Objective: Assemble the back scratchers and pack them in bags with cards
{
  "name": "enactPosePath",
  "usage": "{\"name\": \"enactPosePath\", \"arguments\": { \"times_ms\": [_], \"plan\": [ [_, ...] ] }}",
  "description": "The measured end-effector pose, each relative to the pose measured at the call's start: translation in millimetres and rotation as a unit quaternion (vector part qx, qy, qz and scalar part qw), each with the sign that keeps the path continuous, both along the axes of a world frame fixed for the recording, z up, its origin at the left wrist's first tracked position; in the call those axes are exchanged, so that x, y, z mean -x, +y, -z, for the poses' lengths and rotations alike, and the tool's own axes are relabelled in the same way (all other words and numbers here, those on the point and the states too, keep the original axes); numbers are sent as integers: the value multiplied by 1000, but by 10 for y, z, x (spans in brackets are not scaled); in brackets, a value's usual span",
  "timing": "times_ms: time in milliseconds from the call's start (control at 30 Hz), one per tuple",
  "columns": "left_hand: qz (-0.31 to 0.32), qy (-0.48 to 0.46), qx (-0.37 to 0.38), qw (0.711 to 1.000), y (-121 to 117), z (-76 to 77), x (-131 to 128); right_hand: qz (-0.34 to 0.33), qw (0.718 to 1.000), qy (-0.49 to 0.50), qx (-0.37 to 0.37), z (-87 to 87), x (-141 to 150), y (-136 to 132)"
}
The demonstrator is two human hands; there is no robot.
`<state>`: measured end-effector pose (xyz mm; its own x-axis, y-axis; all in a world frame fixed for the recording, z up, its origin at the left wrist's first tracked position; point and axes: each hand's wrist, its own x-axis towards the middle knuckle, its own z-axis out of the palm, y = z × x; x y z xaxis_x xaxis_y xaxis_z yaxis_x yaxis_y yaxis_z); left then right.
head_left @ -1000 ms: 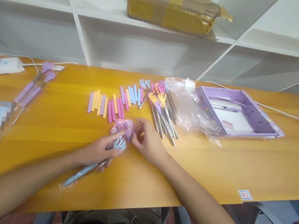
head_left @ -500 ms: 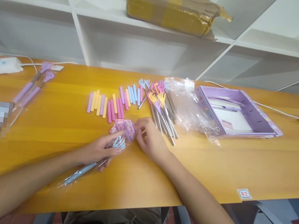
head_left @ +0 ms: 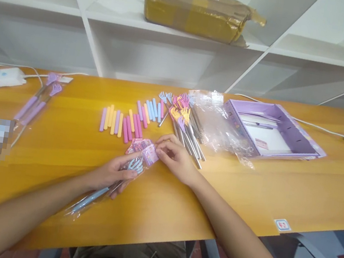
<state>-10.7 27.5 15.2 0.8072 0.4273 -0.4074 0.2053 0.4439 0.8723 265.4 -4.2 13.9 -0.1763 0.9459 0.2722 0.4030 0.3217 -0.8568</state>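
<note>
A blue back scratcher (head_left: 136,164) in a clear plastic sleeve lies slantwise in my left hand (head_left: 116,174), its claw end up and its blue handle toward the lower left. My right hand (head_left: 174,157) pinches a small pink-purple printed card (head_left: 150,155) at the sleeve's top end, just above the claw. More such cards (head_left: 135,144) lie on the table right behind it. Beyond them stand rows of loose coloured handles (head_left: 128,127) in purple, yellow, pink and blue. Metal rods with coloured claw heads (head_left: 188,127) are heaped behind my right hand.
Two bagged purple back scratchers (head_left: 36,102) lie at the left, near a power strip (head_left: 1,77) and a pixelated patch. Crumpled clear plastic bags (head_left: 220,129) touch an open purple box (head_left: 261,149) holding papers. A taped parcel (head_left: 192,11) rests on the shelf above.
The card in my right fingers has come over the sleeve's top end and now shows more fully, apart from the stack. My left hand keeps its hold, shifting only slightly.
</note>
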Motion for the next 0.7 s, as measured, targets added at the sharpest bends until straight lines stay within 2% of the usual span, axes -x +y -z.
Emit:
{"name": "enactPosePath", "arguments": {
  "times_ms": [133,300,367,467,533,633,700],
  "plan": [
    [-16,2,-18,1000,-67,48,12,-23,996,73,43,37,-5,51],
    [11,9,-34,999,-76,43,13,-6,991,116,68,38,-42,82],
    [48,4,-30,998,-44,33,16,33,986,146,79,46,-98,105],
    [150,-18,-19,988,8,27,20,98,969,205,94,87,-161,142],
    [201,-23,-19,979,32,24,21,108,958,238,118,136,-135,160],
    [220,-19,-12,975,54,10,20,94,952,250,150,221,17,173],
    [221,-22,2,975,68,1,21,90,961,212,156,257,125,168]
  ]
}}
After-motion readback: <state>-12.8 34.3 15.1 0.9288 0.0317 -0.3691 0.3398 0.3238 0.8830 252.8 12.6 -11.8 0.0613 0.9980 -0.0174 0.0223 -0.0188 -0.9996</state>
